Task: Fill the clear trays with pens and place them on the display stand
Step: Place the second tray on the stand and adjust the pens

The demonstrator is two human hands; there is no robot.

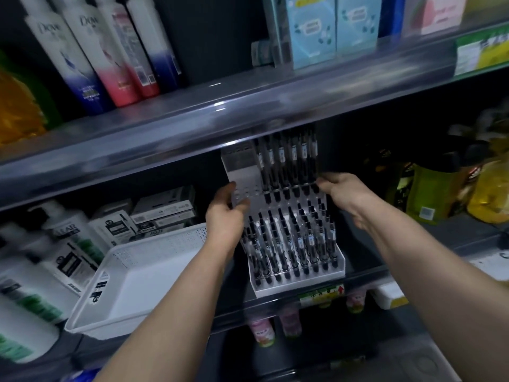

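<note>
Clear plastic tray point(243, 172) of black pens point(292, 164): left hand point(224, 217), right hand point(347, 194) gripping its sides, above white-fronted stepped display stand point(300, 288).

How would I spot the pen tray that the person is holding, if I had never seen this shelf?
On the dark rack's middle shelf, a white stepped display stand of black pens sits right of a white basket. At its top, the left hand and right hand hold a clear tray. Unlike the filled rows below, its left part is empty holes.
</note>
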